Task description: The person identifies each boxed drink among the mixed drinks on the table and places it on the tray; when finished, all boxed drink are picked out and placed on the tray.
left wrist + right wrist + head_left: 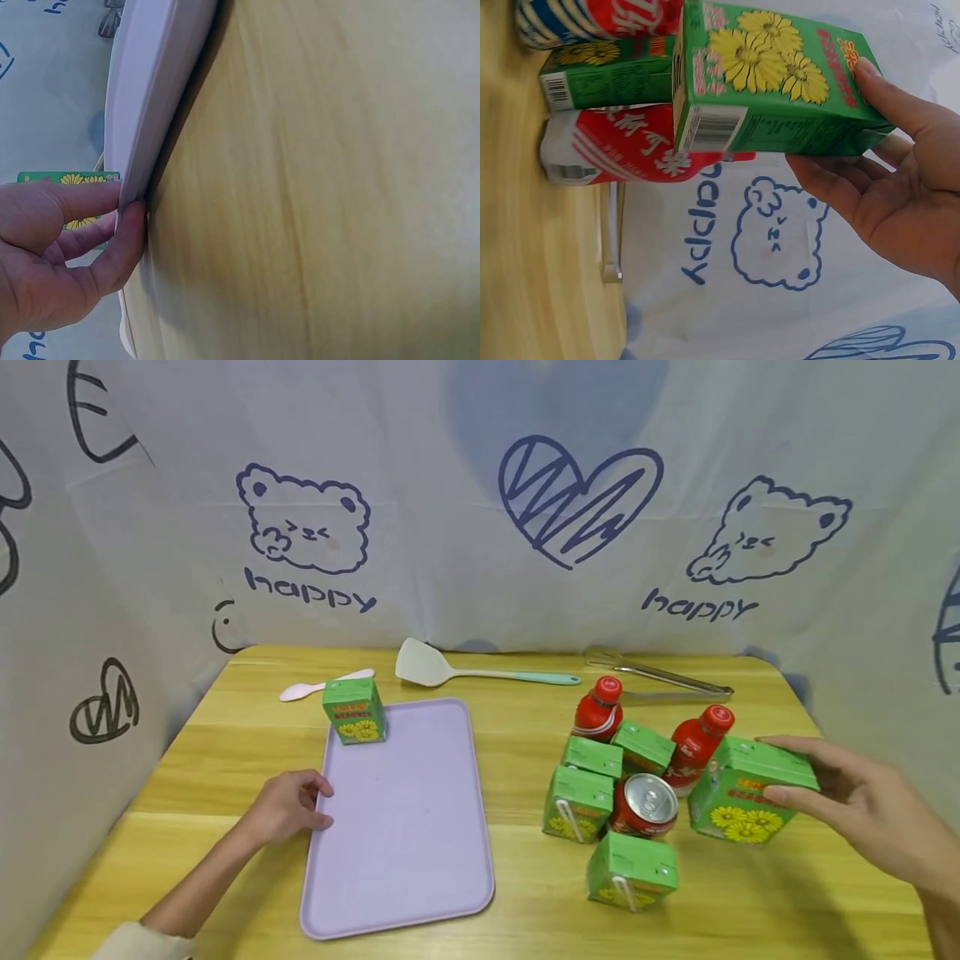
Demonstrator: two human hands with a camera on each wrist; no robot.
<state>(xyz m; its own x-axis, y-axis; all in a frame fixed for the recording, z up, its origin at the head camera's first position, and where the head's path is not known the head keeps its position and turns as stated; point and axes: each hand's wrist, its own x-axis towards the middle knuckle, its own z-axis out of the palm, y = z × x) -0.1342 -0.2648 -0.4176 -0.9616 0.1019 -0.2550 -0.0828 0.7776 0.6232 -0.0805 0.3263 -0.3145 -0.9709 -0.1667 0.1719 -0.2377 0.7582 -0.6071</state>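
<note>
My left hand [283, 807] pinches the left rim of a lilac tray [408, 835] between thumb and fingers; the left wrist view shows the tray edge [154, 97] between them. At the tray's far left corner stands a green drink carton [356, 712] with yellow flowers. On the right, my right hand [873, 797] grips another green flowered carton [750, 793], thumb on its front. The right wrist view has this carton [780, 82] held above the table, in front of a red cola bottle [630, 146].
Several green cartons [632, 868] stand around a red can [650, 802], with two red-capped bottles [597, 714] behind and beside them. Along the back lie a pink spoon [300, 692], a white spatula [423, 664] and metal tongs [675, 679]. A printed cloth [442, 527] hangs behind the table.
</note>
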